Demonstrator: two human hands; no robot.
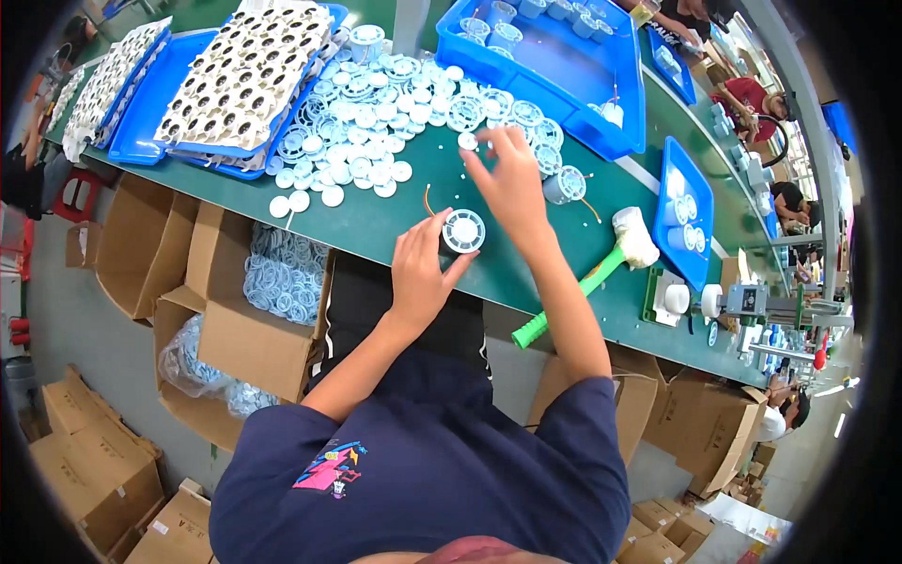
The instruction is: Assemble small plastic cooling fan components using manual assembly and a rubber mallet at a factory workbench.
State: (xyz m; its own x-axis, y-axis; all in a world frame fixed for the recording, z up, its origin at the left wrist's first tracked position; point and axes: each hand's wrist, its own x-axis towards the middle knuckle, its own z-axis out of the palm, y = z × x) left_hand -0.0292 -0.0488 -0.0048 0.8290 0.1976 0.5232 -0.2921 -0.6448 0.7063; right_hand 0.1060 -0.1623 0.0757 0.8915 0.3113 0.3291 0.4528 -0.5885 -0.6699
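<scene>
My left hand (pixel 420 270) is wrapped around a round housing (pixel 463 231) at the near edge of the green bench. The housing has a pale, spoked top face and darker sides; an orange wire (pixel 428 199) sticks up beside it. Farther away, my right hand (pixel 512 179) pinches a small white disc (pixel 468 141) between thumb and fingertips. Just beyond that hand, several pale blue spoked parts (pixel 467 112) border a heap of loose discs and rings (pixel 376 122). To its right stands another spoked housing (pixel 567 185) with orange wires.
A mallet (pixel 601 273) with green handle and wrapped head lies on the right. Beyond are a large blue bin (pixel 631 122) and a blue tray (pixel 674 174) holding housings. Egg-crate trays (pixel 246 75) are stacked at the left. Open cardboard boxes (pixel 249 343) sit below the bench edge.
</scene>
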